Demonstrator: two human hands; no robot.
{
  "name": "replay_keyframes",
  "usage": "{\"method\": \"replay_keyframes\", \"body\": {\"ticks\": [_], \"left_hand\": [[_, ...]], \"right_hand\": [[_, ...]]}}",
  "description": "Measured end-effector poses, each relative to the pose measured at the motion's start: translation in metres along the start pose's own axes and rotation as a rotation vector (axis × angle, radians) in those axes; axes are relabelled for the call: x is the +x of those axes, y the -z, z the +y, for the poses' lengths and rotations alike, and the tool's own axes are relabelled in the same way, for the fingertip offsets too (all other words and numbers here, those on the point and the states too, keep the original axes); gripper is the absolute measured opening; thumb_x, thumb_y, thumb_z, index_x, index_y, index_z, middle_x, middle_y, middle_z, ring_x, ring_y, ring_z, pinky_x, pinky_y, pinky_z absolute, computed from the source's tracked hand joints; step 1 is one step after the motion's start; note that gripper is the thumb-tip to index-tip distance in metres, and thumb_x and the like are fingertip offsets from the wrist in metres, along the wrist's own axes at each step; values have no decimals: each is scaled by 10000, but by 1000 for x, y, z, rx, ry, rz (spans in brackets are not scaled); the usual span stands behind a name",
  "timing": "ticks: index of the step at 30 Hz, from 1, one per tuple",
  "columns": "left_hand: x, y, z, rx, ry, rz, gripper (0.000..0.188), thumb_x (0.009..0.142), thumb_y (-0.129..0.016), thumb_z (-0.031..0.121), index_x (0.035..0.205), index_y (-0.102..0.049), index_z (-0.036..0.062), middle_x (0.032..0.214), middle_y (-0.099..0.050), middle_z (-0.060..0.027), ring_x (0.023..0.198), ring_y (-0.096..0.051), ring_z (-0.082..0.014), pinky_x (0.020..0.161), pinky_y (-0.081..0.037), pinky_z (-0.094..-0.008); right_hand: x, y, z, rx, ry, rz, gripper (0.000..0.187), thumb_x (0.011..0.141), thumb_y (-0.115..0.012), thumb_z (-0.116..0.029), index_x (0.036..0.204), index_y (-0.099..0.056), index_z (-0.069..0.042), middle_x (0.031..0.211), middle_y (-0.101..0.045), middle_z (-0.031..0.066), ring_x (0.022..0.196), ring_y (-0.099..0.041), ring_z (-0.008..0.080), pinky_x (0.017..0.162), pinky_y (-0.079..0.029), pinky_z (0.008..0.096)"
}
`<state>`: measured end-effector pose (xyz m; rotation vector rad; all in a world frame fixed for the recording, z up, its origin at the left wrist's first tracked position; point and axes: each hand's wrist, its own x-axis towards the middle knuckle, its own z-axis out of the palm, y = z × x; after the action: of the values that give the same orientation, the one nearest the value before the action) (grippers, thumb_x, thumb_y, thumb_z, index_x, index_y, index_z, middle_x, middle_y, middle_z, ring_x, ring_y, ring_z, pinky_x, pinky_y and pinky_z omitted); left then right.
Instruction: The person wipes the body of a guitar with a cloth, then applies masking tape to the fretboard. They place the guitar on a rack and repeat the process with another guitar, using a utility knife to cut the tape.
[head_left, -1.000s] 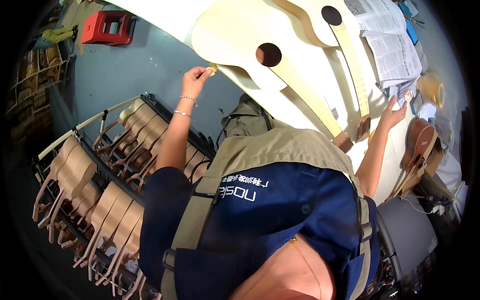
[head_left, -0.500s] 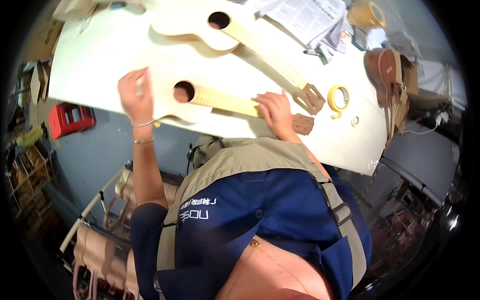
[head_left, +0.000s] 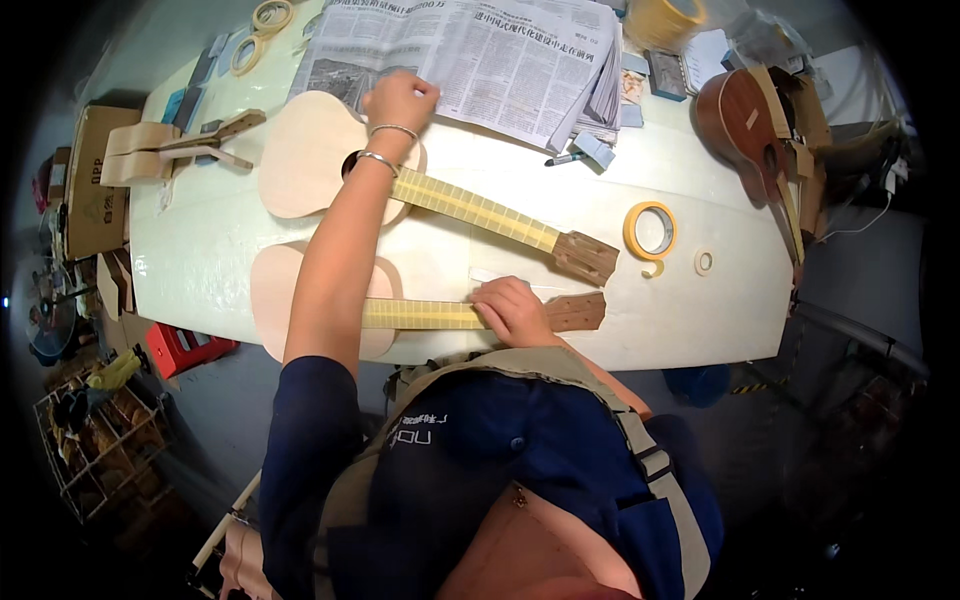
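Two unfinished pale wooden ukuleles with tape-covered fretboards lie on the white table, heads to the right. My right hand [head_left: 515, 310] is closed over the neck of the near ukulele [head_left: 275, 285], beside its brown headstock. Reaching across both bodies, my left arm wears two bracelets. My left hand [head_left: 400, 102] is closed, fingers curled, above the far ukulele's [head_left: 300, 150] upper edge by the newspaper; whatever is in it, if anything, is hidden. My forearm covers part of both bodies, including the near soundhole.
Spread newspapers [head_left: 510, 70] lie at the back. Yellow tape [head_left: 671, 232] and a small ring [head_left: 704, 262] sit right of the headstocks. A brown ukulele [head_left: 735, 125] stands at the far right. Small wooden instrument parts [head_left: 140, 155] lie at left; a red stool [head_left: 180, 348] is below the table.
My left hand has moved from the near ukulele's body up and away, to the newspaper's edge. The right hand stays at the near neck. The view has shifted, showing more of the table's back.
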<state>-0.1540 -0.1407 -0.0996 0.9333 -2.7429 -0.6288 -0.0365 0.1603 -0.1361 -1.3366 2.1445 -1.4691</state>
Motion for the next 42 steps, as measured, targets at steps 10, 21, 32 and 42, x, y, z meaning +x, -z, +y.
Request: {"method": "replay_keyframes", "body": {"ticks": [10, 21, 32, 42], "left_hand": [[-162, 95, 38, -1691, 61, -681, 439, 877, -575, 177, 1255, -440, -3, 1116, -564, -83, 996, -545, -141, 868, -436, -279], [-238, 99, -6, -800, -429, 85, 454, 725, -750, 105, 1123, -542, 41, 1311, -448, -253, 1143, -515, -358, 923, -433, -395], [-168, 114, -57, -594, -256, -40, 339, 704, -768, 134, 972, -591, 25, 892, -594, -81, 811, -597, -240, 758, -493, -319], [-23, 46, -118, 339, -114, -228, 1166, 495, -858, 445, 1449, -215, 259, 1510, -22, -213, 1398, -33, -378, 1029, -32, -671]], "right_hand": [[121, 80, 20, -519, 471, 642, 729, 705, -739, -215, 1360, -418, -235, 1422, -283, 163, 1269, -322, 338, 1049, -250, 483], [77, 5, -61, 1858, -729, -153, 462, 895, -546, -322, 1234, -483, -14, 1187, -556, 168, 1017, -597, 302, 883, -512, 399], [95, 0, -45, 329, -321, 72, 182, 853, -601, -165, 953, -608, -14, 956, -617, 81, 905, -574, 163, 814, -445, 290], [117, -4, 44, -258, -319, 117, 138, 871, -543, -177, 930, -643, -103, 749, -629, 106, 722, -607, 263, 629, -483, 363]]}}
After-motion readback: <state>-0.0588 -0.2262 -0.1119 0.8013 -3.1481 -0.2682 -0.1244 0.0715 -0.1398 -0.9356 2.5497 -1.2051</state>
